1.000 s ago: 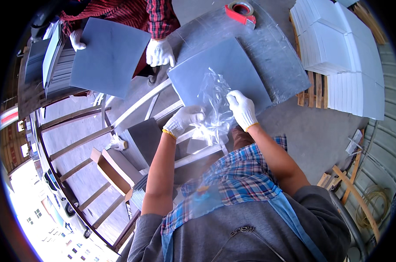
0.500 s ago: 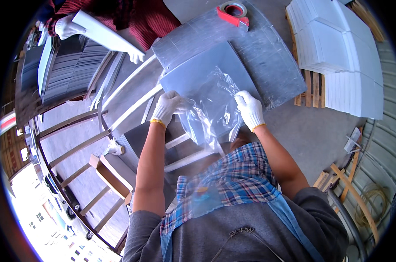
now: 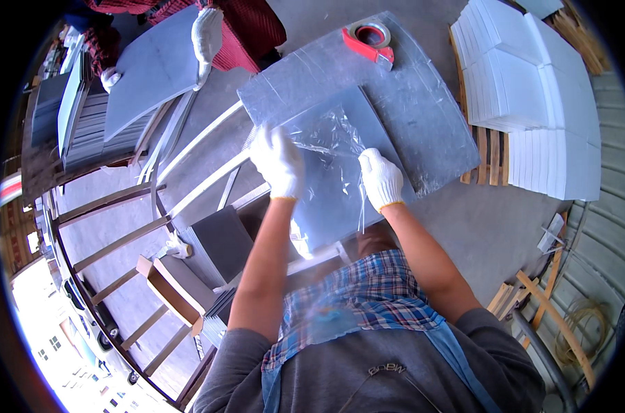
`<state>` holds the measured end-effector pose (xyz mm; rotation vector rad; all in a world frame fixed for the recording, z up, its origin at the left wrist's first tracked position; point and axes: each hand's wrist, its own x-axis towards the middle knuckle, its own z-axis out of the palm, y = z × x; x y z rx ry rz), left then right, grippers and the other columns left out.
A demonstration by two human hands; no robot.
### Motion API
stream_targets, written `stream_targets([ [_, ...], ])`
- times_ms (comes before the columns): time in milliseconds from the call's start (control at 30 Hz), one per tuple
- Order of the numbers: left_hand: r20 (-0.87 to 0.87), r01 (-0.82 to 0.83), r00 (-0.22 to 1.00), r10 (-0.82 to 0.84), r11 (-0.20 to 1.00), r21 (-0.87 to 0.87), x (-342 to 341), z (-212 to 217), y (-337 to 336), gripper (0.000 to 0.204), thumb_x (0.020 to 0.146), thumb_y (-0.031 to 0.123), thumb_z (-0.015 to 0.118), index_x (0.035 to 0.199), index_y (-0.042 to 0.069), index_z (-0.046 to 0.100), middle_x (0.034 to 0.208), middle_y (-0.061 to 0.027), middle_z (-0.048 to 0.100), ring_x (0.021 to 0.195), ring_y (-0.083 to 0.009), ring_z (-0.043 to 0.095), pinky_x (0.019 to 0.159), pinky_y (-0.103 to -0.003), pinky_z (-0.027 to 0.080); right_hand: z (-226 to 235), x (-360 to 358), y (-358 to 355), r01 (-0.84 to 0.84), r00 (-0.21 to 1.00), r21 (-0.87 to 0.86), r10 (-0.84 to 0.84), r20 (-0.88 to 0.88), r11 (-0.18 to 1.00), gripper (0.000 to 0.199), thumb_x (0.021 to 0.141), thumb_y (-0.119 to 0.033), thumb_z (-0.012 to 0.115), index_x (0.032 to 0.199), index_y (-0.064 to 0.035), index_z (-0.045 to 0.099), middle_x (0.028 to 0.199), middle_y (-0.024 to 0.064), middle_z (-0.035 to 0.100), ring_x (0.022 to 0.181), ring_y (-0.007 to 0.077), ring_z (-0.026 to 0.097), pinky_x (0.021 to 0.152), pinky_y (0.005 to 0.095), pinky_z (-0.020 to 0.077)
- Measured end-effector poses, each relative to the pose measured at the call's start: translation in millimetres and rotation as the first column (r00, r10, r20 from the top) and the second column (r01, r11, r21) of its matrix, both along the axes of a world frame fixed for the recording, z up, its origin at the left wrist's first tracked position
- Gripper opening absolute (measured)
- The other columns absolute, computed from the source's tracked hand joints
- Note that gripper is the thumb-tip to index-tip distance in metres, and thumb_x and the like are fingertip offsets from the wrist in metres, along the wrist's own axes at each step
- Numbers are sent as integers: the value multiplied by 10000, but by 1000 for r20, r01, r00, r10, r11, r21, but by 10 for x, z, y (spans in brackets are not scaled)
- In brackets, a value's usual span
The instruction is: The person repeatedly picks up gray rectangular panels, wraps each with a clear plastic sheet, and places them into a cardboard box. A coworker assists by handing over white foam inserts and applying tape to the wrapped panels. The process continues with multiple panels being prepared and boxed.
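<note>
A grey flat panel lies slantwise on the worktable, with a wrinkled clear plastic bag over much of it. Both my hands wear white knit gloves. My right hand pinches the bag's edge over the right part of the panel. At the panel's upper left corner, my left hand is closed on the bag; its fingertips are slightly blurred. Shiny film stretches between the two hands.
A red tape dispenser rests on the grey tabletop. White stacked panels stand on a pallet at right. An open cardboard box and dark panels are at left. Far left, another person's gloved hands hold a grey panel.
My left hand has moved up and slightly right to the panel's upper corner, drawing the film along. My right hand shifted slightly left and down. The other person's panel has turned flat side into view.
</note>
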<state>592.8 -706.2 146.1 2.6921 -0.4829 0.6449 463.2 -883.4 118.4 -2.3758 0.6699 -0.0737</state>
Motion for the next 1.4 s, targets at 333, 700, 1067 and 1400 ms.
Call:
stream_targets([
  [333, -203, 211, 956, -210, 977, -15, -422, -217, -283, 453, 736, 146, 713, 1155, 5, 609, 1259, -217, 555, 1223, -444, 491, 1016, -555, 395, 14, 287, -243, 69, 997, -27, -70, -40, 997, 243, 1000, -359, 524, 1050, -140, 618, 891, 193, 706, 837, 443, 663, 730, 544, 511],
  [700, -364, 387, 855, -369, 922, -24, -178, -170, -401, 602, 786, 251, 746, 1329, 64, 565, 1365, -210, 512, 1291, -465, 426, 1068, -624, 318, 143, 392, -297, -12, 991, -96, -1, -137, 995, 252, 985, -364, 543, 1078, -135, 592, 917, 179, 710, 833, 422, 672, 713, 529, 519],
  [1067, -528, 398, 815, -238, 892, 213, -216, -97, -515, 730, 903, 603, 576, 1498, 194, 470, 1571, -223, 353, 1444, -511, 273, 1153, -679, 193, 1363, 410, 456, -199, 903, -27, 194, 383, 980, 404, 863, -242, 709, 1215, -63, 625, 1170, 174, 639, 1135, 366, 582, 982, 474, 450],
  [1400, -71, 238, 964, -255, 954, -184, -194, -158, -174, 335, 738, 56, 678, 1071, 22, 651, 1156, -192, 607, 1139, -400, 541, 947, -516, 437, -122, 896, 92, -375, 781, -173, 411, 469, 911, 424, 929, -297, 632, 1299, -89, 629, 1264, 140, 656, 1223, 385, 552, 1094, 496, 377],
])
